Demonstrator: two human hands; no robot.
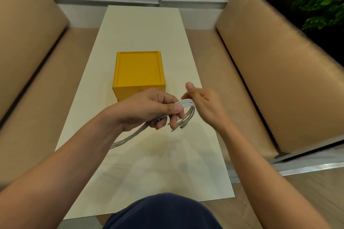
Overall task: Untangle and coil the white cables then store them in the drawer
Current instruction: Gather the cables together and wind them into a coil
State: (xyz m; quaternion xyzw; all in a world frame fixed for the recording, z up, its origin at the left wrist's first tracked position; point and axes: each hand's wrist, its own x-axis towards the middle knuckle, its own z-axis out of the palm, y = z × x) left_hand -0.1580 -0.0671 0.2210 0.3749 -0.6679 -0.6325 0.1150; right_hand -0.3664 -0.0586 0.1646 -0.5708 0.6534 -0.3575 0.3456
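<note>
While our left hand [149,109] clamps the white cables [186,103] mid-coil, our right hand [202,102] curls at the bend, grip unclear; we judge further wrapping comes next.

There is one yellow drawer box [138,69], one white worktop [145,24] and two tan padded benches, a left bench [28,65] and a right bench [279,80]. Two hands show, the left hand [145,108] and the right hand [204,102]. There is one bundle of white cables [188,103]; roughly five strands show at its bend, but blur leaves the count unsure.
</note>
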